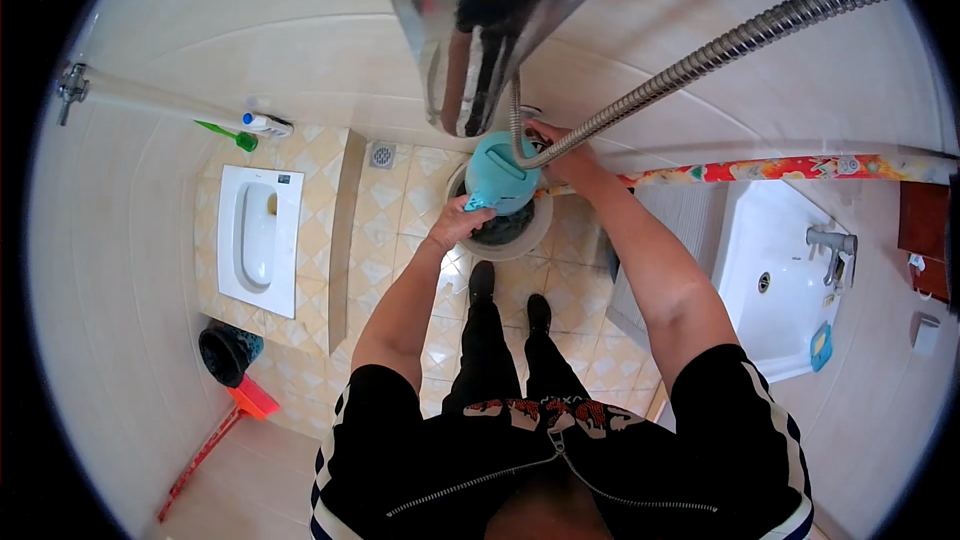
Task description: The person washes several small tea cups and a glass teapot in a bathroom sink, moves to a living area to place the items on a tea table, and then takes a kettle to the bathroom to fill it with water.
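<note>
A light-blue plastic jug is tilted over a pale round bucket on the tiled floor. My left hand is closed on the jug's near left side, at a patterned part that looks like its handle. Dark material shows inside the bucket; whether it is cloth or murky water I cannot tell. By the wall, just right of the jug, my right hand has its fingers curled around a small chrome tap. The shower hose crosses in front and hides part of that grip.
A large chrome shower fitting and its metal hose hang close above my hands. On the right is a white washbasin. A squat toilet is set in a raised step at left, with a bin and red broom nearby.
</note>
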The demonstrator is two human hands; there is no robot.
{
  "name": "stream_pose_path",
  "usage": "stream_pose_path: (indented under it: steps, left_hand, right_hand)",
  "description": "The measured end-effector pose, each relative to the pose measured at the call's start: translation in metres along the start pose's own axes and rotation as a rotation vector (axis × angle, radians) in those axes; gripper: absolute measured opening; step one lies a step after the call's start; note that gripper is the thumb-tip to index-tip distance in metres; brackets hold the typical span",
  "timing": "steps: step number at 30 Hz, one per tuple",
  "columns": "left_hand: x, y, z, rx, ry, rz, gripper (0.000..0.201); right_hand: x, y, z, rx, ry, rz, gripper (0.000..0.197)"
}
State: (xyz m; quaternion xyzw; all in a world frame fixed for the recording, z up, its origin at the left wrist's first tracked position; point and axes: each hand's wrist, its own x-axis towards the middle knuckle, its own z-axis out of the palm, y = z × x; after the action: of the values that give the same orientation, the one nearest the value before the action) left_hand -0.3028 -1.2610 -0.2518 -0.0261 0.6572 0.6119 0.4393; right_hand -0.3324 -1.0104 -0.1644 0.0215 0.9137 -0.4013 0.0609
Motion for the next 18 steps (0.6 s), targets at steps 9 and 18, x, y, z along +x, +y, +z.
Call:
stream_pose_path:
  steps: [9,18]
  left_hand:
    - [-0.009,0.006,0.002,0.003,0.006,0.009,0.023]
    - [-0.014,0.008,0.005,-0.073,0.021,0.052,0.022]
  right_hand:
    - [0.004,0.003,-0.003,-0.233,-0.066,-0.064,0.046]
    - [0.004,-0.004,-0.004,-0.459,0.011,-0.07,0.045]
